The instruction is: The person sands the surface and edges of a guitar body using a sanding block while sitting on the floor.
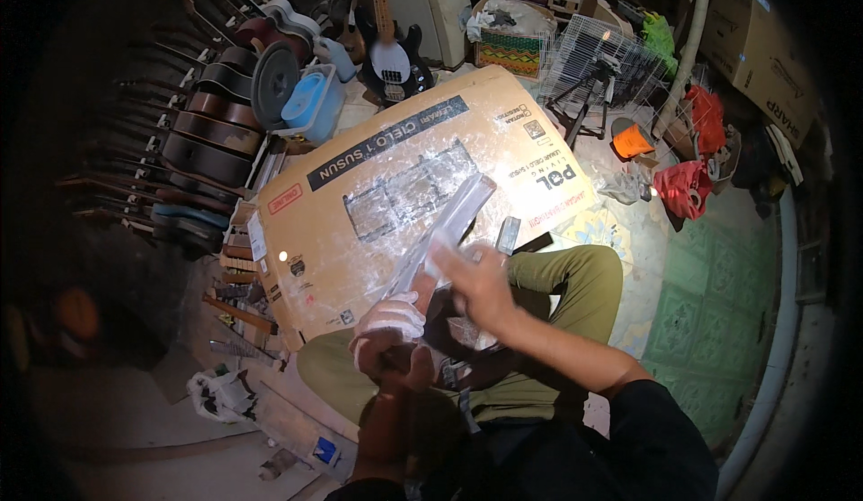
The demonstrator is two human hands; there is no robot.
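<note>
My left hand [392, 328], its fingers coated in white dust, is closed around the lower end of a long, narrow, dusty piece [463, 210]. The piece slants up and away to the right over the cardboard sheet [310, 222]; its shape is like a guitar neck, though its exact kind is unclear. My right hand [482, 287] is bent against the middle of this piece, slightly smeared by motion. Its fingers are closed, and what they press on the surface is hidden. A small grey block [508, 234] stands by my right knee.
Several guitars [211, 159] line the left side. An electric guitar [392, 65] leans at the back beside a blue tub [307, 98]. At the back right are a wire cage [584, 47], a black tripod [593, 96] and an orange cup [632, 140]. White dust covers the cardboard.
</note>
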